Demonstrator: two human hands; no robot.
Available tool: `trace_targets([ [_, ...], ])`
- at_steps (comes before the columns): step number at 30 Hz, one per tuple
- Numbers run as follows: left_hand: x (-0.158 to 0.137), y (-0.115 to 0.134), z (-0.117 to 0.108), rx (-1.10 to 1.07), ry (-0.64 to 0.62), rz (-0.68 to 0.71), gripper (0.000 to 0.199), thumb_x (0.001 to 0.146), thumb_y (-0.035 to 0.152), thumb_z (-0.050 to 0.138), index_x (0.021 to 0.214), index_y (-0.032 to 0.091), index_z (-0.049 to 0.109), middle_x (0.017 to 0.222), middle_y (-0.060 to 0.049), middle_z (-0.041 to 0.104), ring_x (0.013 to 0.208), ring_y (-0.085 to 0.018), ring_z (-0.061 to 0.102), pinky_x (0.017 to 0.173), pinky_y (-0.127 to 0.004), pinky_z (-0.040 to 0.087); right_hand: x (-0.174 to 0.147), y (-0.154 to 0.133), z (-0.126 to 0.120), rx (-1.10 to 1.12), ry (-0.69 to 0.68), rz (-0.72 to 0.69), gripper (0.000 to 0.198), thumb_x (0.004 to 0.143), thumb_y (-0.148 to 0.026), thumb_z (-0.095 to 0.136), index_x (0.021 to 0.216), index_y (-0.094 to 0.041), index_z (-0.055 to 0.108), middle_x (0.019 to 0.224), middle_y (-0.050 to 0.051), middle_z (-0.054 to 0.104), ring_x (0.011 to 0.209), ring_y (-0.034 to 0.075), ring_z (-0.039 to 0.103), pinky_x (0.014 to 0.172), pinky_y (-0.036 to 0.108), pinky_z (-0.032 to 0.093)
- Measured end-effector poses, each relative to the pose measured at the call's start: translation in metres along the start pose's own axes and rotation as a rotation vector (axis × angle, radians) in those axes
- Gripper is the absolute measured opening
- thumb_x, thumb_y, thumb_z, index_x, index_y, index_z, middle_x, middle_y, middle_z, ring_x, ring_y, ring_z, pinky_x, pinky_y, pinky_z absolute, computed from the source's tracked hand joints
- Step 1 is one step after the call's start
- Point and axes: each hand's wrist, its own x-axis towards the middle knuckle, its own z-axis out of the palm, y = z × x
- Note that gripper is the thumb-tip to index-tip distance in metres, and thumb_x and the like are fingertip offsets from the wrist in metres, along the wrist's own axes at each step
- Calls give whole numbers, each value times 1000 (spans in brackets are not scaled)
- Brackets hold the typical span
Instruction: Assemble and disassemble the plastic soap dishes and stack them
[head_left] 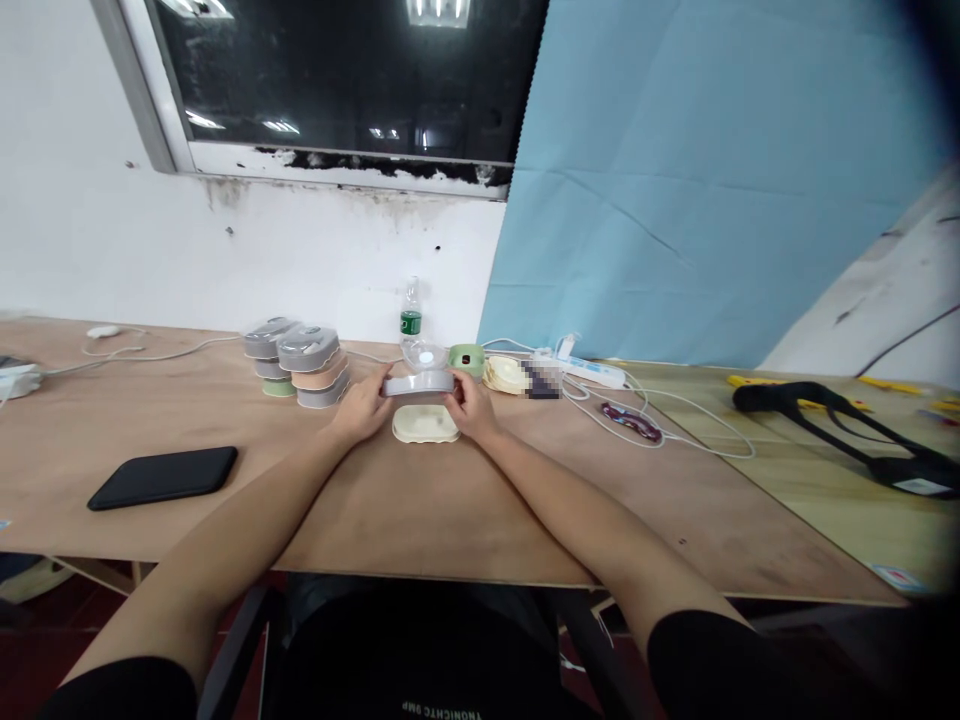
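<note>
A grey lid with a clear raised top (424, 382) is held level between my two hands. My left hand (365, 405) grips its left end and my right hand (471, 405) its right end, fingers closed on the rim. Just below and nearer to me, a cream oval container (426, 426) rests on the table, apart from the lid. Behind my right hand sits a green container (466, 359), with a cream container (506, 375) to its right. The far sides of both hands' grips are hidden.
Stacked oval containers with grey lids (309, 365) stand at the back left. A black phone (165, 477) lies at the left. A plastic bottle (411, 312) stands by the wall. White cables and a power strip (592, 373) lie at the right, with a black strap-like frame (847, 440) beyond.
</note>
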Motion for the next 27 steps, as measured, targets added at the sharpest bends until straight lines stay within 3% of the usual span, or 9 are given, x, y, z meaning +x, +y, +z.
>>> trace_targets([
  [2,1,3,-3,1,47,-62,58,90,37,46,143,16,32,110,-11,63,93,-24,61,85,-37,46,0,-2,1,35,-1,13,40,87,-45,49,114,-16,54,72,2,59,61,16,52,61,28,42],
  [5,0,10,-8,-77,129,-179,56,91,45,46,138,16,37,100,-8,67,82,-22,63,77,-34,48,0,3,-1,72,-12,-40,43,88,-58,42,85,-18,57,67,2,55,60,15,49,58,27,37],
  [9,-1,20,-7,-183,89,-227,40,90,50,45,112,20,59,96,-6,69,82,-20,63,73,-31,48,1,13,-3,72,-24,-101,56,88,-66,30,57,-21,38,54,0,42,54,13,41,54,27,30],
  [16,11,20,19,-189,18,-354,37,87,48,47,94,18,67,93,-7,70,81,-20,63,73,-30,48,3,25,-8,11,-69,-61,49,88,-56,35,54,-21,28,50,-3,33,50,11,34,53,26,24],
  [18,15,17,25,-153,5,-363,37,86,46,47,91,17,69,95,-8,70,86,-22,63,77,-31,48,5,28,-10,-7,-127,-30,45,87,-50,37,52,-21,28,49,-3,31,49,10,33,52,26,22],
  [23,14,8,27,-152,-256,-328,34,85,40,44,83,20,72,91,-5,72,89,-24,64,81,-34,47,7,35,-12,-86,-366,40,31,74,-29,46,48,-20,31,47,-5,32,48,9,32,51,26,19],
  [27,11,5,25,-174,-275,-309,35,84,38,42,79,20,72,93,-4,72,88,-24,63,80,-33,47,6,35,-11,-68,-435,74,31,75,-30,46,48,-19,34,48,-5,34,49,9,35,50,25,20],
])
